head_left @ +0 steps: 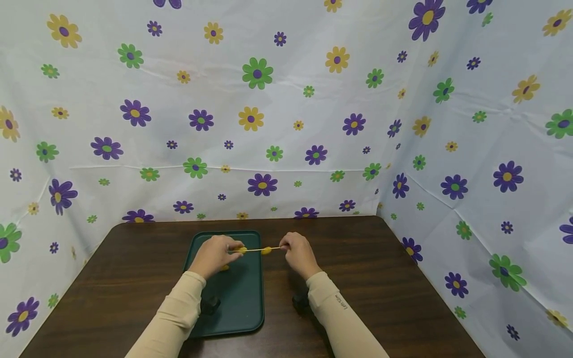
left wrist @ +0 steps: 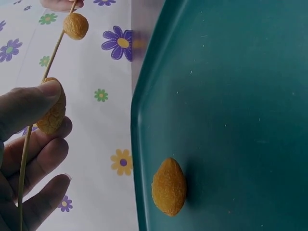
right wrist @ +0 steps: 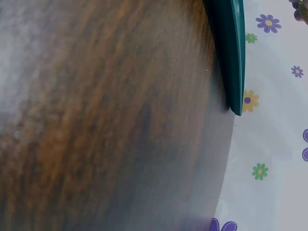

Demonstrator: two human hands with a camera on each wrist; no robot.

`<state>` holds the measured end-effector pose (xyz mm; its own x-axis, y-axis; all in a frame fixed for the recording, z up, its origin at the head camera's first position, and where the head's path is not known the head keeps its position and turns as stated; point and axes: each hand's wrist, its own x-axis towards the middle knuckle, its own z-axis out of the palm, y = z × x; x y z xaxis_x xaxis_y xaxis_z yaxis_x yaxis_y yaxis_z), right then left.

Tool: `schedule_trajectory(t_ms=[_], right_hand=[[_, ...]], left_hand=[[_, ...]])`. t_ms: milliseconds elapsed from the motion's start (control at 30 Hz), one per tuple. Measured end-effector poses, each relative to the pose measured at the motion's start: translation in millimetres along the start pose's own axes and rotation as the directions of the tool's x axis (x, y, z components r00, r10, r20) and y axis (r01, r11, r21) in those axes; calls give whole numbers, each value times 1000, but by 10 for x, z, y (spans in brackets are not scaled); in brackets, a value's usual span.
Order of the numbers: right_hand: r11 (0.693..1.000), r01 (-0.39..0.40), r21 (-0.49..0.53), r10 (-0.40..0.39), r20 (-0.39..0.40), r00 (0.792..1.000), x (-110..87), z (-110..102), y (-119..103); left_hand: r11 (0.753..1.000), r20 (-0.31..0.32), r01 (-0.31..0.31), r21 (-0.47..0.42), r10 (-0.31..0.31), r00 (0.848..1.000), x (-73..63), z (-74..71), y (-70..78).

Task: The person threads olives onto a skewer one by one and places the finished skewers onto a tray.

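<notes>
A thin wooden skewer (head_left: 254,250) is stretched level between both hands, above the tray's far right part. My left hand (head_left: 215,254) pinches a wrinkled golden-brown fried ball (left wrist: 52,114) on the skewer, its thumb against the ball and the stick running back past the fingers. Farther along the same skewer is a second, rounder fried ball (left wrist: 76,26), between the hands. My right hand (head_left: 299,253) pinches the skewer's other end with thumb and fingers. One more oval fried piece (left wrist: 169,186) lies on the dark green tray (head_left: 237,298), below the left hand.
The tray rests on a dark wood-grain table (head_left: 353,268), left of the middle. Dark straps, partly hidden, are at both wrists. Flower-printed white sheets (head_left: 286,144) rise behind the table and along its sides.
</notes>
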<state>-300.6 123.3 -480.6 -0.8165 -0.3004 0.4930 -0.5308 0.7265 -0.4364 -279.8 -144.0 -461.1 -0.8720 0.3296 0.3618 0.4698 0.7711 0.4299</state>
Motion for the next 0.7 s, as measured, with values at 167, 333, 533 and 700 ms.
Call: schedule_trajectory(t_ms=[167,333,533,700], right_hand=[[1000,3,-1,-3,-7,1000,-8,13,7],[1000,8,-3,-8,-12,1000,-6,13,-4],[1000,13,0,-13,-9,1000,-6,19,-25],[1000,22,-3,-22,-15,1000,-9,33,-31]], left_hand=[[1000,-10,-11,14,11,1000,-2,18,15],[999,-15,-29,29,30,999,1,12,37],[997,-19,-40,66,41,999,-5,8,57],[997,-13,-29,68,30,999,-6,10,79]])
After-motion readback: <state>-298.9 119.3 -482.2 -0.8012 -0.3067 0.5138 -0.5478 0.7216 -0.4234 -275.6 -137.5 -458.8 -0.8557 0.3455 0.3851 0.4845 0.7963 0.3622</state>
